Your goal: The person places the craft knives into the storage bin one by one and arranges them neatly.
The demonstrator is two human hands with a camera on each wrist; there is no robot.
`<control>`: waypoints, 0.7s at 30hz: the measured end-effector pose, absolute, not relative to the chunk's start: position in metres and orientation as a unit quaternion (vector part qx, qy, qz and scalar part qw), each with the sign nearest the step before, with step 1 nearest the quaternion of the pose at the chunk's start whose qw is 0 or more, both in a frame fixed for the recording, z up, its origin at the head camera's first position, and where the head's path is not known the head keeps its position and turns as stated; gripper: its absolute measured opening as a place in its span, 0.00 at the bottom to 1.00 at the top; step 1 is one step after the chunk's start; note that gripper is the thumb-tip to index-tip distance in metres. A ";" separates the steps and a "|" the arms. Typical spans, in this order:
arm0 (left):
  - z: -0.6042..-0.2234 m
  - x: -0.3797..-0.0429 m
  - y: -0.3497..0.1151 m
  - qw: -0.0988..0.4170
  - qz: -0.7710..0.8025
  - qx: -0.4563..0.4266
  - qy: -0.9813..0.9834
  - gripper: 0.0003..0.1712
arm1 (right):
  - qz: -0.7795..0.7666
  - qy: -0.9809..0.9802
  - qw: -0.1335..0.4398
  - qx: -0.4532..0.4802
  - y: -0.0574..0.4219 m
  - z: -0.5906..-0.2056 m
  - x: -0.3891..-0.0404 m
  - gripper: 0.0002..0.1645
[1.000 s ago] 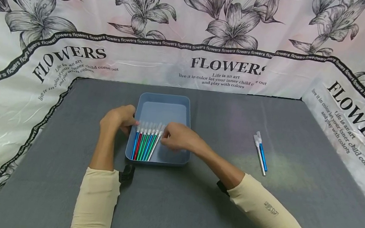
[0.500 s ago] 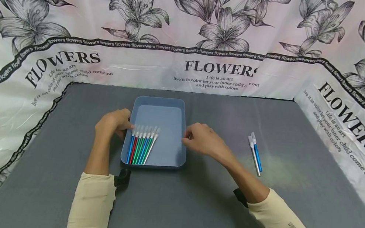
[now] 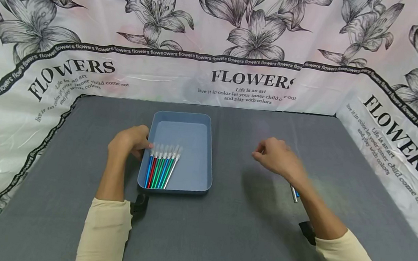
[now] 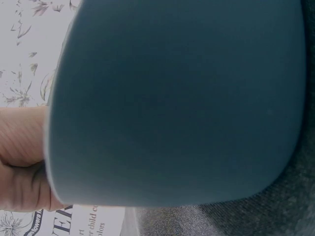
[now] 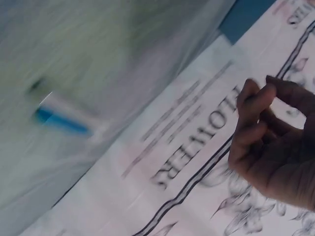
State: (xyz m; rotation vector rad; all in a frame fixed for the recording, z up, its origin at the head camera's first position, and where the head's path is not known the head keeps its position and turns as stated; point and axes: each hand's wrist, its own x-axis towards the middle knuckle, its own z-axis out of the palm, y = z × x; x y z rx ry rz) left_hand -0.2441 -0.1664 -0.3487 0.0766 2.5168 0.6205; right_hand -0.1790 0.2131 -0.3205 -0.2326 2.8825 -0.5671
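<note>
A shallow blue-grey tray [image 3: 195, 154] lies on the table, with several slim clear-capped pens [image 3: 161, 167] side by side in its left half, coloured blue, red, green and silver. My left hand [image 3: 130, 140] grips the tray's left rim, thumb over the edge. In the left wrist view the tray [image 4: 172, 103] hides most of that hand [image 4: 22, 157]. Raised to the right of the tray, my right hand [image 3: 277, 155] has loosely curled fingers and holds nothing. Two more pens [image 3: 295, 195], silver and blue, lie partly hidden under the right forearm; they are blurred in the right wrist view.
Grey cloth [image 3: 197, 240] covers the table. A white flower-printed sheet [image 3: 184, 77] stands along the back and both sides. Bare cloth lies between the tray and the two loose pens.
My right hand has left the pens in the tray and moved right, past the tray's edge, towards the two loose pens. The left hand stays at the tray's rim. The head view has shifted slightly.
</note>
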 end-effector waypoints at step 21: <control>-0.345 -0.248 -0.168 0.269 0.219 0.022 0.938 0.23 | -0.136 0.976 0.166 -0.024 0.295 -0.343 -0.180 0.10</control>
